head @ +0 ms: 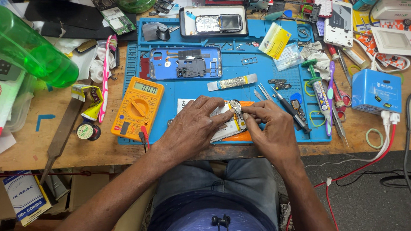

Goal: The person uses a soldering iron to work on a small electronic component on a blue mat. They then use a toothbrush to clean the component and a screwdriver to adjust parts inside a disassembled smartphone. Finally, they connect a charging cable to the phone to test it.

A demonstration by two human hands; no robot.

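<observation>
My left hand (194, 126) lies flat on an opened phone (233, 128) at the front of the blue work mat (260, 72), pressing it down. The fingertips of my right hand (270, 125) pinch a small silvery part (237, 109) at the phone's top edge. Both hands meet over the phone, which rests on an orange piece. A blue phone back shell (185, 63) with exposed parts lies higher on the mat. A small phone board sits in a white tray (213, 21) beyond it.
An orange multimeter (138, 107) sits left of my hands. A green bottle (19, 44) lies at the far left. Tweezers, a screwdriver (291, 113), a syringe (320, 94) and a blue box (375, 91) crowd the right. Cables hang off the desk's front edge.
</observation>
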